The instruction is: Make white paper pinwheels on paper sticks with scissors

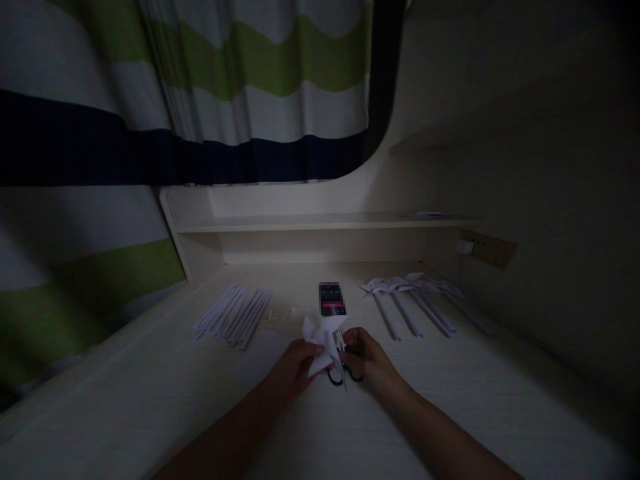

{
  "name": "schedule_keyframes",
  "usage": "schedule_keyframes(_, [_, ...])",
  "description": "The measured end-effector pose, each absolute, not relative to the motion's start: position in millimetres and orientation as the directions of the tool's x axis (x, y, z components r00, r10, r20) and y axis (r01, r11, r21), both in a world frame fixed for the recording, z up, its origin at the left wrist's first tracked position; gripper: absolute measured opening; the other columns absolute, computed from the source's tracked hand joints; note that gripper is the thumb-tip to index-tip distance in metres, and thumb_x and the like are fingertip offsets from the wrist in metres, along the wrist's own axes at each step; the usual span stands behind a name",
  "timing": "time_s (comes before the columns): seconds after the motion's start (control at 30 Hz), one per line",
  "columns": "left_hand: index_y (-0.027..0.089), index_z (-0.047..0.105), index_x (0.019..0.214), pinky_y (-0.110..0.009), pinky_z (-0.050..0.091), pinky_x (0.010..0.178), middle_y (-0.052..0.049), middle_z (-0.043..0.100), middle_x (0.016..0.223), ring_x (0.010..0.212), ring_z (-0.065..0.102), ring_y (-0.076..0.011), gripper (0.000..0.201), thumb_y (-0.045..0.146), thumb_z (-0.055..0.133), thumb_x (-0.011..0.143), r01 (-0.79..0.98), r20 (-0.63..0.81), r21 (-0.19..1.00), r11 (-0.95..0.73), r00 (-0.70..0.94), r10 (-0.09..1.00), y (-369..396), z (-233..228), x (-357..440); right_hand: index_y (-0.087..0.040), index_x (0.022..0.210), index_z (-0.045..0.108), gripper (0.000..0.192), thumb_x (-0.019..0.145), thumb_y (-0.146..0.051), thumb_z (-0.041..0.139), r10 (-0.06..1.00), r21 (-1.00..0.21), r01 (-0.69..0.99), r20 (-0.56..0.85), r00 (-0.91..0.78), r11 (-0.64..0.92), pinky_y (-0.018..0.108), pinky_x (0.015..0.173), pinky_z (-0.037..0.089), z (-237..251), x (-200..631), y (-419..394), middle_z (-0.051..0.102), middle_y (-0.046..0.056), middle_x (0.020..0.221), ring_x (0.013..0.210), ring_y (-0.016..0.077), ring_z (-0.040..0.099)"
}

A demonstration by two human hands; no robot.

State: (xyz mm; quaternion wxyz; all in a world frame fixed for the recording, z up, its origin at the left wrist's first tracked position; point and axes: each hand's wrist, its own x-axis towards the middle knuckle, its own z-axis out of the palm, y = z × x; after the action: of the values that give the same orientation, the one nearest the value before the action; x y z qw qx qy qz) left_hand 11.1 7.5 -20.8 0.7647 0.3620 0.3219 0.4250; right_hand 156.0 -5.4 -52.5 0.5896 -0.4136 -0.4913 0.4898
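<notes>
Left hand [295, 367] fingers pinched on a folded white paper piece [323, 347], looks like a pinwheel head, held just above the desk [150, 400] at lower centre of frame. Right hand [367, 360] closed around black-handled scissors [343, 373], blades tucked against the paper; too dark to tell whether they're cutting. Judged step: trimming or slitting the paper head; next move needs the left hand steadying the fold while the blades line up. Both forearms come in from the bottom edge, wrists low, hands nearly touching. Outward: small dark box [332, 299] just behind, bundle of white paper sticks [235, 313] centre-left, row of finished paper pinwheels [415, 300] centre-right, striped curtain [200, 87] upper left.
</notes>
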Motion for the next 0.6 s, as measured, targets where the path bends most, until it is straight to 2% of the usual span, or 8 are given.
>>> schedule_keyframes(0.13, [0.013, 0.055, 0.052, -0.025, 0.044, 0.059, -0.001, 0.061, 0.057, 0.058, 0.057, -0.0137, 0.007, 0.011, 0.062, 0.051, -0.470, -0.184, 0.807, 0.358, 0.375, 0.908, 12.8, -21.3, 6.5, -0.021, 0.071, 0.040, 0.023, 0.055, -0.017, 0.056, 0.985, -0.974, -0.145, 0.171, 0.027, 0.173, 0.020, 0.044, 0.032, -51.7, 162.2, -5.0, 0.046, -0.006, 0.060, 0.048, 0.0087, 0.043])
schedule_keyframes(0.2, [0.013, 0.054, 0.051, -0.026, 0.044, 0.061, -0.001, 0.060, 0.055, 0.058, 0.056, -0.0141, 0.008, 0.011, 0.061, 0.052, -0.487, -0.203, 0.804, 0.341, 0.314, 0.927, 17.9, -22.5, 3.8, -0.020, 0.072, 0.041, 0.020, 0.057, -0.017, 0.054, 0.978, -0.978, -0.041, 0.202, 0.060, 0.205, 0.020, 0.042, 0.030, -50.9, 167.8, -4.2, 0.046, -0.006, 0.060, 0.047, 0.0083, 0.041])
schedule_keyframes(0.3, [0.014, 0.053, 0.051, -0.027, 0.044, 0.064, -0.001, 0.060, 0.056, 0.059, 0.057, -0.0142, 0.008, 0.011, 0.060, 0.055, -0.501, -0.230, 0.800, 0.329, 0.249, 0.941, 24.2, -24.6, 1.5, -0.020, 0.072, 0.043, 0.016, 0.059, -0.017, 0.052, 0.941, -0.933, 0.200, 0.323, 0.100, 0.299, 0.021, 0.048, 0.033, -50.4, 175.8, -2.1, 0.049, -0.003, 0.065, 0.055, 0.0104, 0.044])
schedule_keyframes(0.4, [0.014, 0.055, 0.052, -0.027, 0.044, 0.064, -0.001, 0.060, 0.056, 0.059, 0.057, -0.0143, 0.006, 0.012, 0.059, 0.056, -0.480, -0.213, 0.814, 0.327, 0.278, 0.937, 25.3, -26.5, 1.6, -0.019, 0.072, 0.043, 0.012, 0.062, -0.019, 0.050, 0.903, -0.846, 0.410, 0.416, 0.108, 0.341, 0.023, 0.053, 0.035, -51.7, 180.3, -0.9, 0.049, -0.002, 0.065, 0.057, 0.0116, 0.046])
schedule_keyframes(0.6, [0.014, 0.059, 0.053, -0.027, 0.042, 0.063, -0.002, 0.060, 0.053, 0.059, 0.056, -0.0154, 0.005, 0.019, 0.060, 0.056, -0.400, -0.144, 0.868, 0.293, 0.362, 0.921, 20.8, -26.5, 3.0, -0.020, 0.077, 0.041, 0.009, 0.069, -0.018, 0.044, 0.862, -0.718, 0.577, 0.504, 0.046, 0.389, 0.024, 0.054, 0.037, -54.6, 182.5, -3.6, 0.050, -0.002, 0.064, 0.059, 0.0134, 0.049])
